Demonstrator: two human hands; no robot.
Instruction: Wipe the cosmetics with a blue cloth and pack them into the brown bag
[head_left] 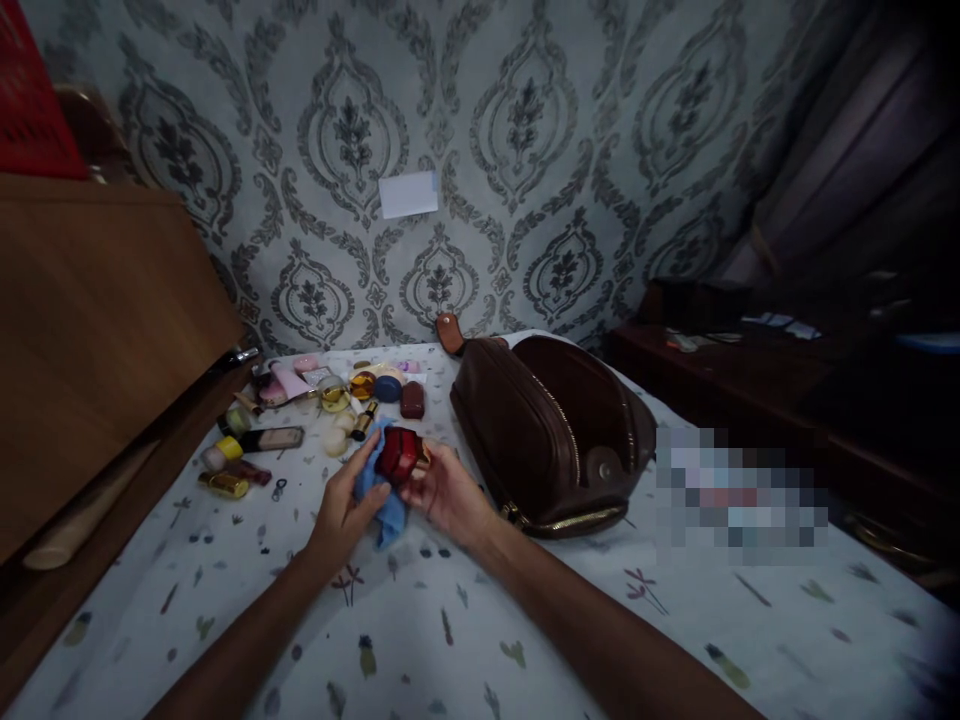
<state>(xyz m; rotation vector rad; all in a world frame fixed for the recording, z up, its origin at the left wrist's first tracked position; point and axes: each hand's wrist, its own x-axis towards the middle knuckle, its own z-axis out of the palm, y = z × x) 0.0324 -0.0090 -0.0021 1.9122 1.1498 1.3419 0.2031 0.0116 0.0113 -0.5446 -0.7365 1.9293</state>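
My left hand (pixel 343 503) is closed on a blue cloth (pixel 384 515) and presses it against a small dark red bottle (pixel 399 455). My right hand (pixel 446 488) grips that red bottle from the right side, fingers wrapped round it. Both hands hover just above a white sheet (pixel 525 640) printed with small plants. Right of the hands lies a brown leather bag (pixel 551 430) with a gold zipper, on its side.
Several cosmetics lie scattered behind the hands: a gold tube (pixel 223 484), a beige compact (pixel 276 438), a blue jar (pixel 388 388), a brown case (pixel 412 400). A wooden panel (pixel 97 330) stands at the left, a dark wooden table (pixel 750 380) at the right, patterned wallpaper behind.
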